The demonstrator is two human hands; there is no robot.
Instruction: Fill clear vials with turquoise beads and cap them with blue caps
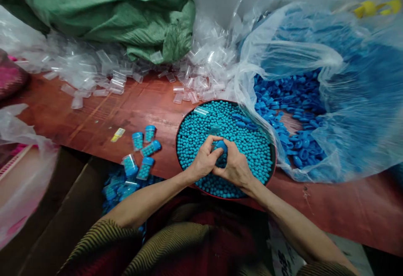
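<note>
My left hand (pixel 205 157) and my right hand (pixel 235 163) are closed together around a small tube with a blue cap (pixel 221 146). The fingers and thumbs press about the cap, and most of the tube is hidden behind them. Directly below is a round tub (pixel 274 162) full of small turquoise balls (pixel 201 133). A clear tube (pixel 201 111) and several blue caps (pixel 246 122) lie on the balls. Left of the tub, several capped tubes filled with balls (pixel 150 147) rest on the table near its front edge.
Many empty clear tubes (pixel 201 78) are heaped at the back under a green sack (pixel 126 11). On the right, a clear plastic bag (pixel 352 141) holds loose blue caps (pixel 289 91). An open cardboard box (pixel 72 192) with filled tubes stands below the reddish table (pixel 333 208).
</note>
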